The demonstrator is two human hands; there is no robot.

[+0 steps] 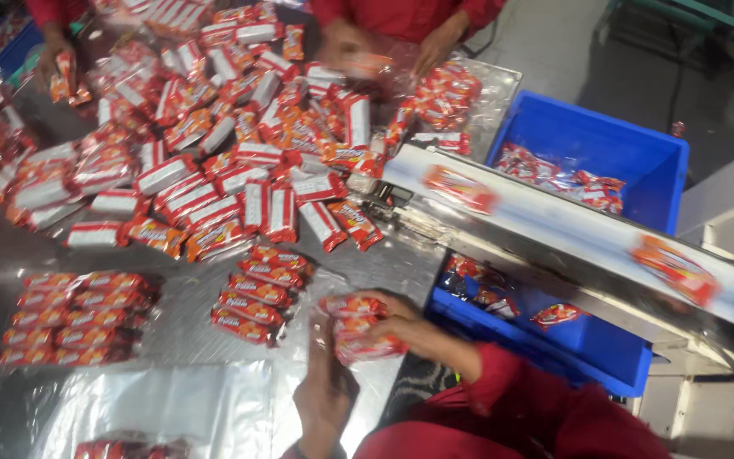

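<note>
Red and orange wrappers cover most of the steel table [401, 263]; the loose packets [214, 144] heaped across its far half are too many and too blurred to count. Nearer, three ordered groups can be told apart: a wrapped bundle [78, 319] at the left showing about five rows of packets; a stacked row [258, 293] in the middle with about five packets overlapping; and the small stack [360, 327] in the wearer's grasp, where three packets can be made out, though blur may hide more.

The right hand [405, 323] comes in from the right on a red sleeve, its fingers curled over the top and far side of the small stack, clenched around it; the left hand [326, 387] rises from below, palm turned toward the stack's near end, fingers upright and pressed against it; both hands hold the stack just above the table's near edge, beside the stacked row.

A sheet of clear film [172, 408] lies flat at the near left. Two packets ride the conveyor belt [571, 229] that slants down from the right; one blue crate [630, 153] sits beneath it with several packets inside.

Across the table, one person's two hands [384, 51] work at the pile, and another person's hand [57, 64] at the far left grips a packet.
</note>
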